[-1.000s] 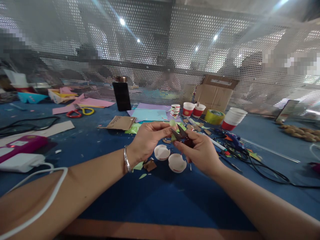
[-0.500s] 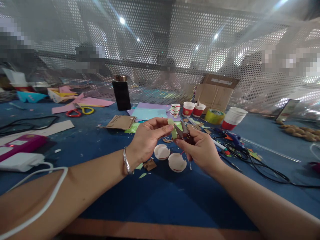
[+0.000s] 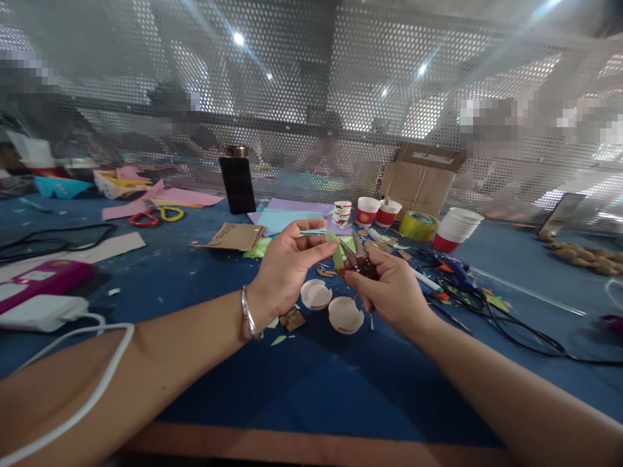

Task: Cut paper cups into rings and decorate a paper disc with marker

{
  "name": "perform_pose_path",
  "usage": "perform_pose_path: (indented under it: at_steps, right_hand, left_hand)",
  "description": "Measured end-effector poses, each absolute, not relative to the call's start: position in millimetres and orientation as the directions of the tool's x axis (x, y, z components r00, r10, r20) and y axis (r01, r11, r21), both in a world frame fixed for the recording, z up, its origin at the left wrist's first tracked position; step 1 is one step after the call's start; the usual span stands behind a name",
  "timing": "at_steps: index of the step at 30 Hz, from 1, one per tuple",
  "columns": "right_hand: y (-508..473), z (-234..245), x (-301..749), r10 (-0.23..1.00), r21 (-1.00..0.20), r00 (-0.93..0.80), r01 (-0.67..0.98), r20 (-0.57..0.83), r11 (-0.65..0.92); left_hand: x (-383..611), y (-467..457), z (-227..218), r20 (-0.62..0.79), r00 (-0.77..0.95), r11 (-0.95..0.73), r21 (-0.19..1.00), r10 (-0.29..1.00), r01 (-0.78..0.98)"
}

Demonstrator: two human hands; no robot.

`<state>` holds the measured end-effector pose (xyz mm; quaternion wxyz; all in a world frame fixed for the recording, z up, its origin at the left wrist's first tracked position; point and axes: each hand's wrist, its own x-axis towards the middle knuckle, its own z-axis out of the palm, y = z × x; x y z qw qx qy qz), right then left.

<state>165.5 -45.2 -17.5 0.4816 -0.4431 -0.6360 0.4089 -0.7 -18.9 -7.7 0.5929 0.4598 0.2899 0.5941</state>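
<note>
Between the thumb and fingers of my left hand [image 3: 294,266] is a small strip of green paper [image 3: 335,251], held upright. My right hand [image 3: 389,282] grips a pair of dark-handled scissors [image 3: 354,253], whose blades are parted and point left at the strip. Whether the blades touch the paper I cannot tell. Below my hands stand two cut-down paper cups, one white cup piece [image 3: 316,295] to the left and another cup piece [image 3: 346,316] nearer to me. A brown cardboard scrap [image 3: 293,318] and green paper bits lie beside them.
Paper cups [image 3: 368,211], yellow tape [image 3: 418,226] and a cup stack [image 3: 456,229] stand behind. A glue gun [image 3: 457,272] with black cable lies right. Red-and-yellow scissors [image 3: 156,215], a phone [image 3: 237,185] and folded cardboard [image 3: 236,237] are left. A white cable crosses my left forearm.
My left index finger has lifted and straightened away from the paper strip. The scissor blades have parted slightly wider. Both hands stay in nearly the same place.
</note>
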Motion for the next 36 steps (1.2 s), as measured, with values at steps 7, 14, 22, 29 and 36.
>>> perform_pose_path:
  at_steps: [7, 14, 22, 29, 36]
  right_hand:
    - [-45, -20, 166, 0.959, -0.950, -0.137, 0.163, 0.246, 0.267]
    - [-44, -20, 166, 0.960, -0.945, -0.120, 0.183, 0.253, 0.272]
    - [-44, -23, 168, 0.968, -0.955, -0.112, 0.177, 0.223, 0.240]
    - [-43, -21, 169, 0.968, -0.958, -0.097, 0.149, 0.232, 0.245]
    - [-41, -19, 176, 0.966, -0.947, -0.073, 0.193, 0.248, 0.258]
  left_hand:
    - [-1, -19, -10, 0.226, 0.129, -0.151, 0.891, 0.966, -0.429]
    - [0, -22, -8, 0.182, 0.155, -0.104, 0.904, 0.971, -0.414]
    - [-5, -14, -12, 0.089, 0.284, 0.009, 0.945, 0.955, -0.326]
    - [-8, -12, -8, 0.155, 0.292, -0.057, 0.947, 0.944, -0.317]
    - [-14, -11, -6, 0.231, 0.288, -0.197, 0.970, 0.929, -0.142]
